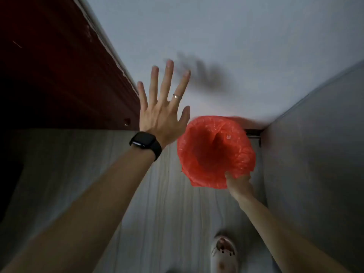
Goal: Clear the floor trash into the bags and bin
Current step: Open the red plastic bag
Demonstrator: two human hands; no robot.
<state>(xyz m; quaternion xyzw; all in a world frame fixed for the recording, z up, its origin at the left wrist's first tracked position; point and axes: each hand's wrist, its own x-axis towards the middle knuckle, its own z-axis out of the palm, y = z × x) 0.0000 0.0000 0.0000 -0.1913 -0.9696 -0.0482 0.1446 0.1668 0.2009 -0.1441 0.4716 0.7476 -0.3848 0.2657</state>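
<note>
Red plastic bag (214, 150) is hanging above the floor (167, 213) with its mouth gaping toward the camera. The right hand (239, 184) is gripping the near rim, probably to keep the bag open for loading. The left hand (161, 111) is reaching out flat toward the pale wall (236, 36), fingers straight and holding nothing; contact cannot be confirmed. No trash is showing. The watch (144, 143) is displaying a dark face, and no writing is showing anywhere.
</note>
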